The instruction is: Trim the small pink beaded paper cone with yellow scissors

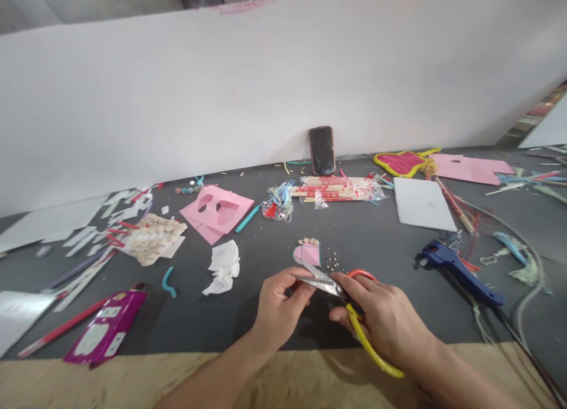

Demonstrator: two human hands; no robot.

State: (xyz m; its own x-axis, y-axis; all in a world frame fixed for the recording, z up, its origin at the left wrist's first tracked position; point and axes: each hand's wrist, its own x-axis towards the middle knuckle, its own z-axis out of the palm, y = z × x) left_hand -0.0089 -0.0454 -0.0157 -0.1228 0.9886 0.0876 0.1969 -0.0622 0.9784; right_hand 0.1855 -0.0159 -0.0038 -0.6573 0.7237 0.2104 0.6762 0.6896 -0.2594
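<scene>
My right hand (381,311) grips a pair of scissors (330,286) with one red and one yellow handle; the blades stand apart and point left. Close to the blade tips is my left hand (283,299), thumb and fingers pinched together. Whatever lies in that pinch is too small to make out. Just beyond the blades, a small pink paper piece (312,255) with a rounded end and dark outline lies on the dark table. Small beige bits (309,242) line its far edge, and several loose beads (333,261) are scattered to its right.
A blue glue gun (460,273) with its cord lies at right, near a white card (424,204). A phone (322,151) leans on the white wall. Bundled sticks (339,189), pink cutouts (217,211), crumpled tissue (224,267) and a purple packet (106,327) lie around.
</scene>
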